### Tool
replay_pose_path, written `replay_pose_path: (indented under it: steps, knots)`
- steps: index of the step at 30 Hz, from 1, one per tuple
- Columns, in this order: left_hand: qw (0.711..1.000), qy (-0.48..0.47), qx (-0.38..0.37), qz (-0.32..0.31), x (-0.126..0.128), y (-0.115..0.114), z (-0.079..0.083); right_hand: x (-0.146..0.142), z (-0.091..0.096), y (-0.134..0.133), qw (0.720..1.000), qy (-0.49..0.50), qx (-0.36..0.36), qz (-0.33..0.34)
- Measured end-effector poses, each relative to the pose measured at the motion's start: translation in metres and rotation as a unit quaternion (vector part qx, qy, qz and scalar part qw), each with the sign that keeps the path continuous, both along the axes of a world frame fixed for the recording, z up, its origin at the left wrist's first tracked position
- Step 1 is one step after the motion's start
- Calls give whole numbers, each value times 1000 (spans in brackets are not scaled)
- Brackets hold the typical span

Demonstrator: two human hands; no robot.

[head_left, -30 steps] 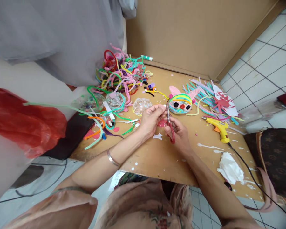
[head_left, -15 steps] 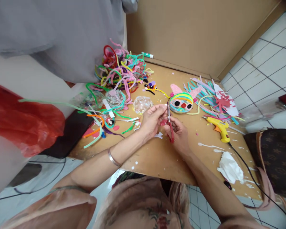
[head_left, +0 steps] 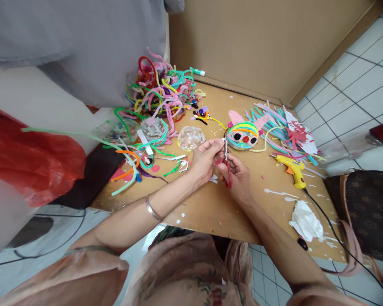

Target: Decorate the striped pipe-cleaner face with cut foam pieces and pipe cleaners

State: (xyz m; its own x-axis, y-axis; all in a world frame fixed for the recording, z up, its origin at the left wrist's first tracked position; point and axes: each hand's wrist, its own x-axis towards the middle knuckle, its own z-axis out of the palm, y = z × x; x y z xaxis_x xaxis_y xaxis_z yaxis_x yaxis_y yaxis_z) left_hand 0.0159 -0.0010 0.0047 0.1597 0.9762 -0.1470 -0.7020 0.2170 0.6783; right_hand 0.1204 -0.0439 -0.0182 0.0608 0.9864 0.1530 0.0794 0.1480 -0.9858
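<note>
two hands, one pair of scissors, one glue gun.

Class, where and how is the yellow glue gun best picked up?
Probably by the handle, from the near side: the yellow glue gun lies on its side, handle end nearer, nozzle pointing left, away from that grip.

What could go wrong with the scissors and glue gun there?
The scissors in the right hand are very close to the left hand, so a slip might nick a finger.
The cord of the glue gun runs off the table; a tug could drag it down.
The black piece near the edge might fall.
</note>
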Motion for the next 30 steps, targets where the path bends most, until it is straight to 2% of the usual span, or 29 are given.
replay_pose_path:
  steps: [17,30]
  knots:
    - [1000,-1,-10,22,1,-1,0,2,-3,1,1000,-14,3,12]
    - [1000,-9,-9,25,2,-1,-2,-1,-3,1,1000,15,-11,2]
